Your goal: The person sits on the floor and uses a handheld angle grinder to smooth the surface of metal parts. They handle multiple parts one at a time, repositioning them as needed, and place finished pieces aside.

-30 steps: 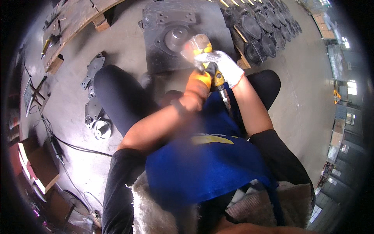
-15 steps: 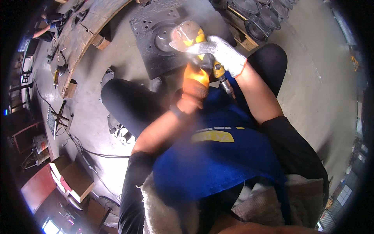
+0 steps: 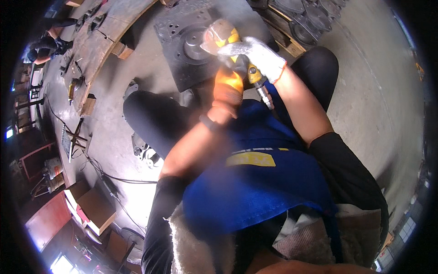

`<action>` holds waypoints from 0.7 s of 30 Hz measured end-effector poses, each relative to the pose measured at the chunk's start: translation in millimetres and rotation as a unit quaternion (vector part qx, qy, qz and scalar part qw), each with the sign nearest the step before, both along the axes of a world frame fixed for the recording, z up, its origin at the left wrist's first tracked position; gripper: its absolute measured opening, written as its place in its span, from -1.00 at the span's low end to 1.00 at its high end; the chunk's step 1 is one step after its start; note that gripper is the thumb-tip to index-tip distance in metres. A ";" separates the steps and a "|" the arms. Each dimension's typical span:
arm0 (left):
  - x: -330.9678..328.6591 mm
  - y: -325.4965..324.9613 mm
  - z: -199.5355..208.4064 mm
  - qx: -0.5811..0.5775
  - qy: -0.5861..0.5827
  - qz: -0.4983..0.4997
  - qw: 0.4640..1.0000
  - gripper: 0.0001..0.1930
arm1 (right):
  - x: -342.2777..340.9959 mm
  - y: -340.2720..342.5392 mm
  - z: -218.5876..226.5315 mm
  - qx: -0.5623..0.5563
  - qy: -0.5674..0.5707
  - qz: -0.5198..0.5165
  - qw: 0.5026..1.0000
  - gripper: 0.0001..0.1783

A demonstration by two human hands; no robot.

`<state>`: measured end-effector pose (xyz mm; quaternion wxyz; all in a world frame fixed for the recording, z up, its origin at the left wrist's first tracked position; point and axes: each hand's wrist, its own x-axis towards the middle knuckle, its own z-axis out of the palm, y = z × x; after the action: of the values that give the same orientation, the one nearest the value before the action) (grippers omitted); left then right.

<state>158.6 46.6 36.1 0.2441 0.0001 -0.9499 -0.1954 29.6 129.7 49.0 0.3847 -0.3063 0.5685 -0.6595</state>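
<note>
Both my hands hold a yellow handheld power sander or grinder (image 3: 254, 74) with a metal fitting at its rear end. My left hand (image 3: 229, 86), in an orange glove with dark fingers, is closed around its body. My right hand (image 3: 264, 58), in a white knit glove, wraps over the top near the head. The tool's round, worn head (image 3: 221, 34) is over a dark metal plate (image 3: 185, 68) with a raised circular part and several holes. The contact between head and plate is hidden, and the area around it looks hazy.
Dark metal parts (image 3: 315, 20) are stacked on a wooden pallet (image 3: 292, 47) at the upper right. A wooden platform (image 3: 98, 50) curves along the left, with another yellow tool (image 3: 71, 89) on it. Another person (image 3: 45, 48) bends there. Cables (image 3: 114, 177) and a cardboard box (image 3: 93, 205) lie lower left.
My hands and the tool have shifted only slightly over the plate, still gripping. The view has moved a little. The other person at the far left has bent further into view.
</note>
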 end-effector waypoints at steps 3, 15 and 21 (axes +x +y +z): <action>-4.4 0.1 -4.3 0.073 0.037 -0.022 0.996 -0.70 | 9.5 4.3 38.2 0.033 -0.035 -0.021 0.999 -0.65; -11.4 0.4 -9.7 0.125 0.058 0.004 0.990 -0.78 | 3.6 2.7 22.6 -0.003 -0.059 -0.010 0.998 -0.66; -16.8 13.5 1.0 0.592 -0.013 -0.068 0.803 -0.67 | 1.2 26.9 42.3 -0.030 0.013 -0.008 0.999 -0.64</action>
<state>141.8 60.1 37.0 0.1701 0.0821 -0.6503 -0.7358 30.8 156.6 91.3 0.3624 -0.3216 0.5561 -0.6753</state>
